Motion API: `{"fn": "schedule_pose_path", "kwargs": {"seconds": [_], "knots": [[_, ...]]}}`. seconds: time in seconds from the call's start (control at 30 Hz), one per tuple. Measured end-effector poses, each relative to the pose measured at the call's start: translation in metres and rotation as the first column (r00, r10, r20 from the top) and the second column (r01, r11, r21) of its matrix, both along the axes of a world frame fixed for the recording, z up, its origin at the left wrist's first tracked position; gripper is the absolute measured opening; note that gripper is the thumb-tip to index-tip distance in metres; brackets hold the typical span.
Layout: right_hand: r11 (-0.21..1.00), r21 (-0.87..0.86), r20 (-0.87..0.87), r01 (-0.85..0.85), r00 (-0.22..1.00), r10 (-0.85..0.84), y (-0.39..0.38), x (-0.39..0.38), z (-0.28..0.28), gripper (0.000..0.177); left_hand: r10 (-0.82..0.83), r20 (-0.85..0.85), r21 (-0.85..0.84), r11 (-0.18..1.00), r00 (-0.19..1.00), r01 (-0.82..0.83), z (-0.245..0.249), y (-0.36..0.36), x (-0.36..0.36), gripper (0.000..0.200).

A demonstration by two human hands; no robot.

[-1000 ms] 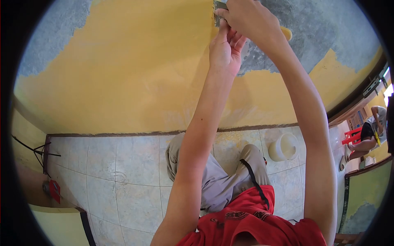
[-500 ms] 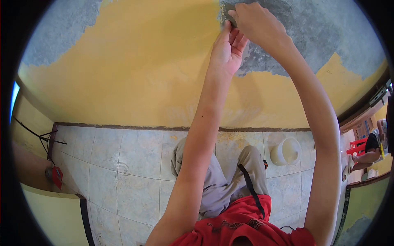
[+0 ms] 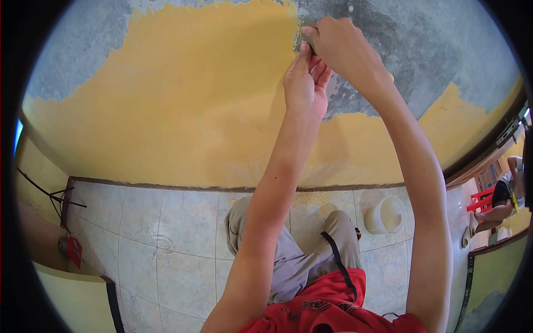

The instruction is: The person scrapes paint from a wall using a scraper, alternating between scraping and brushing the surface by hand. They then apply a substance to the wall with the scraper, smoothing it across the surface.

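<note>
From my feed: both arms are up against the wall (image 3: 183, 100), which is yellow paint over most of the mid section w/ bare grey plaster (image 3: 427, 55) top right and top left. The right hand (image 3: 344, 50) is fisted tight round a small dark scraper (image 3: 303, 39); only its end pokes out left of the knuckles, so I can't make out the blade shape. The scraper sits flat on the wall right at the edge where yellow meets grey, near the top of view. The left hand (image 3: 304, 86) is just below, fingers straight and close together, not curled round anything; index tip touches the scraper's lower end, palm toward the wall. Below, pale tiled floor (image 3: 166, 238), w/ yellow flecks along the wall base near the person's knees in grey trousers (image 3: 288, 261). A white bucket (image 3: 384, 215) stands on the tiles just right of the knee, near the wall. Far right, thru a doorway, another person (image 3: 506, 191) crouches by a red stool (image 3: 481, 201), well apart from the hands. Small red item (image 3: 74, 251) at far left edge, too small to ID.
</note>
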State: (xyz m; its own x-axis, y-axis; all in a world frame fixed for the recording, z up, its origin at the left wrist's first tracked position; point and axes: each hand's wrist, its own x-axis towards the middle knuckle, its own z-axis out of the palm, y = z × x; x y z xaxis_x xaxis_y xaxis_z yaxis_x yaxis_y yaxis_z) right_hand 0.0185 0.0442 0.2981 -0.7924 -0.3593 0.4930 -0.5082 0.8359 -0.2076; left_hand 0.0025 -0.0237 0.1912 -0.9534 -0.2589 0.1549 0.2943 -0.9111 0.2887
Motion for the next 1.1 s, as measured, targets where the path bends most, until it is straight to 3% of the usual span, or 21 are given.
{"fn": "schedule_pose_path", "kwargs": {"seconds": [0.07, 0.1, 0.17, 0.27, 0.37, 0.6, 0.7, 0.77, 0.8, 0.87, 0.9, 0.97, 1.0, 1.03, 1.07, 1.1], "knots": [[1.000, 0.029, -0.012, 0.005, 1.000, -0.005, -0.003, 0.008, 0.001, 0.041, -0.018, -0.001, 0.043, 0.999, 1.000, 0.018, 0.002, 0.000, 0.003, 0.026], [0.999, 0.035, -0.011, 0.006, 1.000, -0.006, -0.005, 0.006, -0.001, 0.041, -0.041, -0.012, 0.079, 0.996, 0.999, 0.041, 0.004, 0.001, 0.004, 0.025], [0.989, 0.130, -0.203, 0.064, 0.978, -0.037, -0.010, 0.004, -0.002, 0.043, -0.076, -0.025, 0.097, 0.992, 0.997, 0.078, 0.006, 0.001, 0.006, 0.025], [0.989, 0.114, -0.261, 0.091, 0.963, -0.058, -0.016, 0.019, 0.000, 0.040, -0.110, -0.080, 0.115, 0.986, 0.991, 0.119, 0.008, 0.003, 0.003, 0.026], [0.972, 0.222, -0.174, 0.081, 0.984, -0.042, -0.015, 0.012, 0.010, 0.036, -0.099, -0.101, 0.118, 0.987, 0.990, 0.111, 0.007, 0.004, 0.004, 0.026], [0.986, 0.143, -0.216, 0.085, 0.975, -0.052, -0.013, 0.008, 0.007, 0.037, -0.055, 0.024, -0.009, 0.998, 0.998, 0.055, 0.011, -0.005, 0.009, 0.021], [0.994, 0.109, -0.265, 0.012, 0.964, 0.017, -0.010, -0.017, 0.003, 0.040, -0.047, 0.047, -0.034, 0.998, 0.998, 0.048, 0.012, -0.007, 0.008, 0.021], [0.915, 0.402, -0.352, -0.027, 0.918, 0.181, -0.007, -0.036, -0.001, 0.039, -0.002, 0.011, -0.008, 1.000, 1.000, 0.002, 0.012, -0.008, 0.007, 0.023], [0.914, 0.404, -0.352, -0.026, 0.918, 0.182, -0.019, -0.027, 0.000, 0.039, 0.051, -0.023, 0.020, 0.999, 0.998, -0.051, 0.013, -0.010, 0.007, 0.026], [0.977, -0.106, -0.243, -0.185, 0.958, 0.155, -0.056, -0.011, 0.004, 0.039, 0.139, -0.067, -0.040, 0.989, 0.988, -0.142, 0.014, -0.046, 0.005, 0.026], [0.976, -0.107, -0.265, -0.191, 0.951, 0.157, -0.070, -0.001, 0.015, 0.039, 0.233, -0.127, -0.090, 0.965, 0.964, -0.246, 0.022, -0.064, 0.003, 0.026], [0.986, 0.141, -0.214, -0.083, 0.970, 0.113, -0.102, 0.022, 0.023, 0.039, 0.242, -0.152, -0.045, 0.967, 0.958, -0.252, 0.021, -0.082, 0.012, 0.026], [0.986, 0.143, -0.214, -0.082, 0.971, 0.112, -0.109, 0.028, 0.014, 0.039, 0.230, -0.162, 0.020, 0.973, 0.960, -0.230, 0.016, -0.082, 0.016, 0.026], [0.971, 0.205, -0.293, -0.120, 0.939, 0.178, -0.113, 0.030, 0.001, 0.027, 0.221, -0.297, 0.107, 0.974, 0.929, -0.198, 0.001, -0.079, 0.010, 0.027], [0.949, 0.270, -0.354, -0.160, 0.900, 0.253, -0.113, 0.030, -0.015, 0.015, 0.238, -0.293, 0.128, 0.969, 0.926, -0.209, -0.006, -0.075, 0.009, 0.027], [0.945, 0.276, -0.351, -0.177, 0.897, 0.270, -0.110, 0.030, -0.027, 0.015, 0.231, -0.291, 0.124, 0.971, 0.928, -0.203, -0.012, -0.073, 0.009, 0.027]]}}
